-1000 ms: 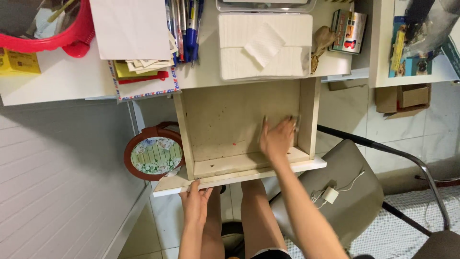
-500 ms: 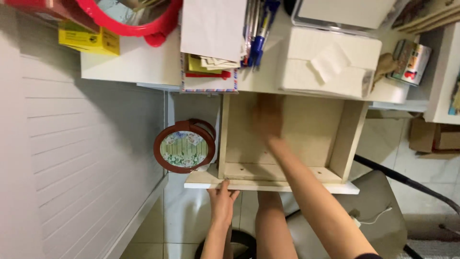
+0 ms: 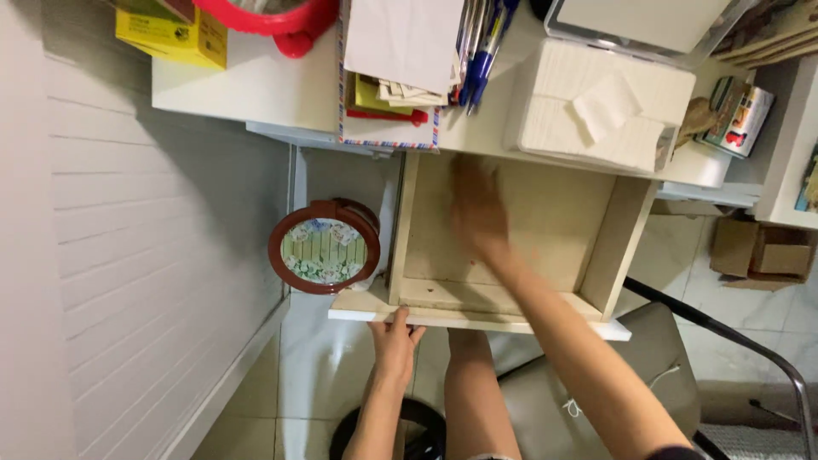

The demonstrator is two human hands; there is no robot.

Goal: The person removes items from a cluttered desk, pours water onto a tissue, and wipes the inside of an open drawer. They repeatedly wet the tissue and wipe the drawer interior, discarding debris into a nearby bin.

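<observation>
The drawer [image 3: 545, 221] is pulled out from under the white desk [image 3: 256, 89] and shows a bare, pale wooden bottom with a few small specks on it; I see nothing lying inside. It looks like a stiff box of board, light when it holds nothing, and not fragile; I judge that the front panel, at its lower edge, is the good place to take hold of it, because the side walls are thin. The left hand [image 3: 394, 339] is there, its fingers curled up against the underside of the front panel, touching it. The right hand [image 3: 477, 209] is inside the drawer, near the back on the left part, blurred; it seems flat and spread over the bottom, and I cannot tell if it holds anything. Just beside the drawer on the left hangs a round brown-framed mirror [image 3: 324, 247]. On the desk above are a stack of white cotton pads [image 3: 596, 106], several pens [image 3: 481, 43], papers and a red basket [image 3: 273, 21]. A grey chair [image 3: 596, 375] stands at the right.
</observation>
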